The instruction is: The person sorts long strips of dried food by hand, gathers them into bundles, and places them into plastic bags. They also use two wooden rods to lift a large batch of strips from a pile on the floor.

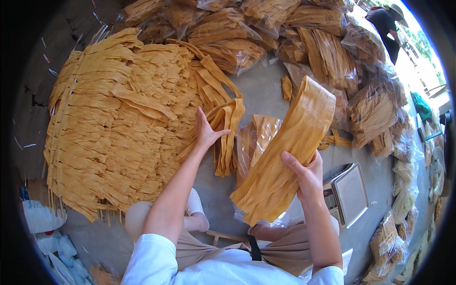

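My right hand (308, 172) grips a long, broad, folded strip of yellow wrinkled dried sheet (301, 118), held upright at a slant. My left hand (207, 130) has its thumb and fingers spread at loose folded strips (225, 111) on the right edge of a large stacked pile (104, 123) of the same yellow strips, threaded on thin sticks. Behind the held strip, a clear plastic bag (254, 135) with more strips lies on the floor, partly hidden.
Many bagged bundles (370, 114) ring the back and right. A metal bench scale (352, 190) sits right of me. A co-worker in dark clothing (382, 28) is at the upper right. White sacks (42, 213) lie at the lower left on the grey floor (270, 85).
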Demonstrator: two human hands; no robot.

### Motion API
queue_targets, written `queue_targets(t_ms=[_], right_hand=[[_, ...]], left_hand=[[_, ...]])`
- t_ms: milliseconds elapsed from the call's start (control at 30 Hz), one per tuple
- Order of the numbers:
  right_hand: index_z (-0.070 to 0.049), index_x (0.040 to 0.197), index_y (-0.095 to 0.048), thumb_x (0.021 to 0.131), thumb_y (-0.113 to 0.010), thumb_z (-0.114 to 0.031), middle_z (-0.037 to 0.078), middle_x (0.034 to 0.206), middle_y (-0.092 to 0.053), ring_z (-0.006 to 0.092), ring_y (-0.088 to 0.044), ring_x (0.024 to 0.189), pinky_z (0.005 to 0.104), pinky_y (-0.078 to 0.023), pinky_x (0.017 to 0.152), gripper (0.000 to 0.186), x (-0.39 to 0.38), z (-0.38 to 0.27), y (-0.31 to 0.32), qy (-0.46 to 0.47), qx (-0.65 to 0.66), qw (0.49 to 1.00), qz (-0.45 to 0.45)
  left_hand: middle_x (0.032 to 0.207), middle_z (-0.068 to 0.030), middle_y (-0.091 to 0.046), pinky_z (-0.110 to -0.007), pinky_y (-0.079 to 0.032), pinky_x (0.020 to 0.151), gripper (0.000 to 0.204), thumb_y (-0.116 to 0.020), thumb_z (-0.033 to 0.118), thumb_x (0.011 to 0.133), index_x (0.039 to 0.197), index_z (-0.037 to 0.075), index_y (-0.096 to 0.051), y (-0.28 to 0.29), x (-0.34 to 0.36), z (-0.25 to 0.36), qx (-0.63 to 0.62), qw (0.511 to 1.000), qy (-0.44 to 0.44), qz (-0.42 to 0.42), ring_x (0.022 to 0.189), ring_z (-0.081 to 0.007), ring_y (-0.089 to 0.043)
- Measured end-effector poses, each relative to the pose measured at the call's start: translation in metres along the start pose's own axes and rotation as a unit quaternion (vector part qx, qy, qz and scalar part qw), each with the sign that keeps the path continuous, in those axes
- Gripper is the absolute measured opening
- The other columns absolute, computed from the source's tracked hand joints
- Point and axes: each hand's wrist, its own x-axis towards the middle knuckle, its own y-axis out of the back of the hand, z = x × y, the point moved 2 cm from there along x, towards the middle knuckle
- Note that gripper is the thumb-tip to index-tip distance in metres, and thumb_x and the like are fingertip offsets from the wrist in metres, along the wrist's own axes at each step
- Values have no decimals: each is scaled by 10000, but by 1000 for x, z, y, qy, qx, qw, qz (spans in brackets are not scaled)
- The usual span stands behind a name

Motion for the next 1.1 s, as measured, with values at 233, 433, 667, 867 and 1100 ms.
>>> queue_targets(t_ms=[233,433,667,867,1100], right_hand=[[11,1075,-521,718,-782,-86,93,992,-641,163,-621,880,295,-501,792,453,17,2,2,-25,-37,999,29],[16,1061,-532,701,-792,-69,92,990,-644,161,-622,882,295,-500,793,452,27,3,4,-51,-31,995,74],[15,1113,-519,674,-806,-73,93,1027,-632,183,-616,925,303,-483,822,532,-14,1,7,-61,-42,987,141],[18,1117,-515,675,-807,-75,95,1027,-632,184,-615,929,301,-484,820,538,-64,1,-6,-22,-48,987,153],[16,1089,-537,704,-780,-91,87,1020,-638,163,-617,915,296,-489,818,468,-91,-11,-43,70,-55,996,17]], left_hand=[[1448,-213,-243,-542,-76,1096,1384,-800,592,508,1448,83,79,-58,28,-13,215,976,-18,18,1348,-332,-240],[1260,-191,-505,-399,-411,962,903,-843,273,571,1326,44,-404,-86,59,-27,122,990,-27,65,1135,-352,-496],[842,-154,-656,-435,-409,858,290,-757,256,653,806,32,-656,-91,58,-62,227,971,-3,-74,932,-319,-584],[845,-217,-645,-435,-472,704,208,-684,95,711,897,11,-641,-64,10,-90,78,995,27,-52,847,-391,-607],[832,-173,-667,-340,-475,695,222,-698,58,719,924,0,-635,34,-13,-48,-98,993,-56,25,803,-293,-645]])
